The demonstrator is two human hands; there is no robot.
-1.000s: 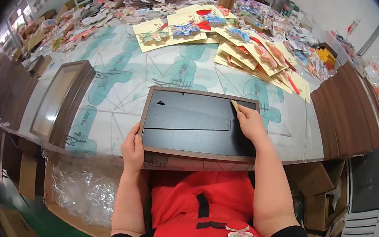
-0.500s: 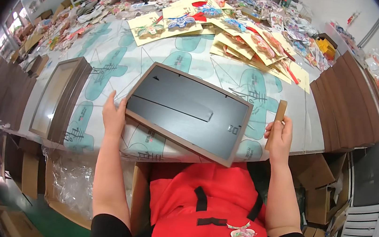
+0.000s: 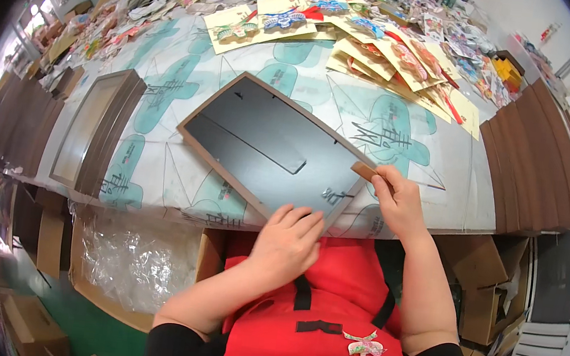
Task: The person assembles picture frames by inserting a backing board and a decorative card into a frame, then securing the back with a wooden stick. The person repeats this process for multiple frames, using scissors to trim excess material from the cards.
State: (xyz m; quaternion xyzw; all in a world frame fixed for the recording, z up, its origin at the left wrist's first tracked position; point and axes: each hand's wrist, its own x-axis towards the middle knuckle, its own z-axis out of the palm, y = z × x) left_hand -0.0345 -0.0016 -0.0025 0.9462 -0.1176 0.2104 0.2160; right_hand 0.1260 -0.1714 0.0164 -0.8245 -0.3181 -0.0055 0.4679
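Observation:
A brown picture frame [image 3: 212, 160] lies back up on the covered table, turned at a slant, its dark backing panel [image 3: 253, 149] facing me. A long stand flap is cut into that panel, and small metal tabs show along the edge. My left hand [image 3: 285, 243] rests on the frame's near edge with fingers stretched out, holding nothing. In my right hand [image 3: 399, 201] is a short flat brown strip [image 3: 363, 170], pinched between thumb and fingers. Its tip lies over the frame's right edge; whether it touches the panel I cannot tell.
Yellow cards [image 3: 410, 87] with colourful kite ornaments are piled beyond the frame. Stacked brown frames stand at the right [image 3: 535, 166] and left [image 3: 21, 121], with glazed frames [image 3: 92, 127] nearer. A box of clear plastic bags [image 3: 136, 259] sits below the table edge.
My left hand has moved from the frame's left side to its near right edge. My right hand has brought the strip left onto the frame, which has turned slightly clockwise.

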